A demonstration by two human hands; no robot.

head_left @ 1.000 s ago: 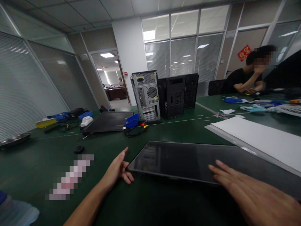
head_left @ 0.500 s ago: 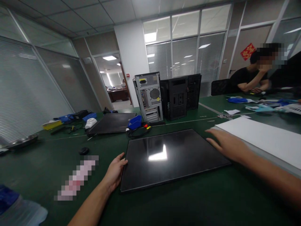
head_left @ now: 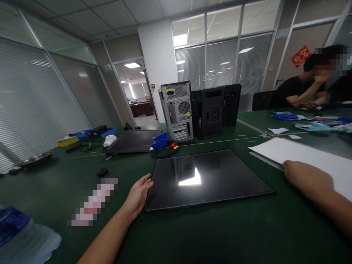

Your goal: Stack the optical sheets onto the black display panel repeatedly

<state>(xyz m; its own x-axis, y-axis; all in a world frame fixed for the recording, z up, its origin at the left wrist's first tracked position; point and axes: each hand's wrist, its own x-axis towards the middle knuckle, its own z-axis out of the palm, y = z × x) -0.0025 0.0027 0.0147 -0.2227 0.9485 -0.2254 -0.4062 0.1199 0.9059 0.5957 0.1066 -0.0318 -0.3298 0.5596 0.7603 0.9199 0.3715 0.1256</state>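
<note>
A black LCD screen panel (head_left: 214, 176) lies flat on the green table before me, with a ceiling light reflected in it. My left hand (head_left: 139, 196) is at its left edge, fingers stretched out and fingertips touching the rim. Off to the right, my right hand (head_left: 308, 179) is closed on the near left edge of a white sheet (head_left: 310, 156). That sheet lies over a greyish layer, and its left corner is slightly raised. The fingertips of the right hand are hidden under the edge.
Behind the panel stand an open computer case (head_left: 180, 110) and black case parts (head_left: 210, 112). A blue bin (head_left: 160, 140) with cables and another dark panel (head_left: 134, 141) lie left of them. A plastic-wrapped bottle pack (head_left: 30, 234) is near left. A co-worker (head_left: 299, 88) sits far right.
My right hand has left the area by the panel's right edge, moved right and closed on the white sheet's edge. The left hand stays at the panel. The view has shifted slightly.
</note>
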